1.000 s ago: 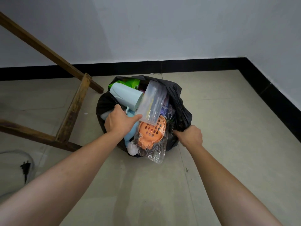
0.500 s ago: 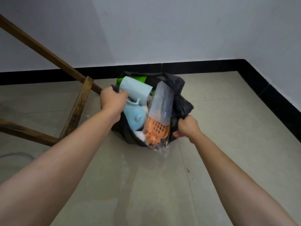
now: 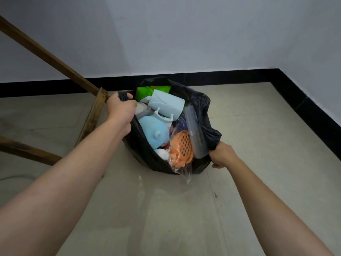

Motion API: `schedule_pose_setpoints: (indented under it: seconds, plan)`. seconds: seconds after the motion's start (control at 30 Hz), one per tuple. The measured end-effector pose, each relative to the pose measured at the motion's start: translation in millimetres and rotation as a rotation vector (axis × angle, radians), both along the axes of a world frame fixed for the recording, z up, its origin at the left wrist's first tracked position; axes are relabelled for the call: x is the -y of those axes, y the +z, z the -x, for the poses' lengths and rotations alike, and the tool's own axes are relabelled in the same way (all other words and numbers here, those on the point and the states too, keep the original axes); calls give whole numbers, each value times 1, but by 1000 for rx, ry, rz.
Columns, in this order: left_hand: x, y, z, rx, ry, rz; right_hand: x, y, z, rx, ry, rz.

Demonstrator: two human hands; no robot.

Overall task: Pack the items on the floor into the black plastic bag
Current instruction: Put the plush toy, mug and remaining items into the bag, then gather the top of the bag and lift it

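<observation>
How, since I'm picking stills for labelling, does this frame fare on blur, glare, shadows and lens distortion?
Head view: light is soft and even, no hard shadows; the floor shows a dull sheen before the black bag, whose folds lose detail; the wide lens stretches the forearms toward the bottom corners; the left hand and right hand gripping the bag's rim look fairly sharp.

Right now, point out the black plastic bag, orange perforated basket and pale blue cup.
black plastic bag (image 3: 203, 100): head view, right wall
orange perforated basket (image 3: 181, 145): head view, holed face
pale blue cup (image 3: 166, 103): head view, side wall
</observation>
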State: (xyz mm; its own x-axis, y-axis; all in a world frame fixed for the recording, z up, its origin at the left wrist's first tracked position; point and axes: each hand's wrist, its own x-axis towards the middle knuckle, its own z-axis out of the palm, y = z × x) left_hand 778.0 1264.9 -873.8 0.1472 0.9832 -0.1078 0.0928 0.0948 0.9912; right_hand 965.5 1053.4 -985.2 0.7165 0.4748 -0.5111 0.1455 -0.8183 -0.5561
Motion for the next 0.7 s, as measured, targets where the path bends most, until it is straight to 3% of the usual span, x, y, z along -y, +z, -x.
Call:
schedule_pose_setpoints:
  seconds: [0.2, 0.37, 0.5, 0.7]
  plan:
    - [4, 6, -4, 34, -16, -17, -5, -12, -1, -18, -80, -73]
    - [8, 2, -4, 5, -12, -34, 3, -24, -1, -179, -134, 50]
    - [9, 4, 1, 9, -23, 4, 1, -20, 6, -160, -133, -119]
    - [0, 40, 0, 173, -54, 41, -31, 62, -3, -115, -108, -389]
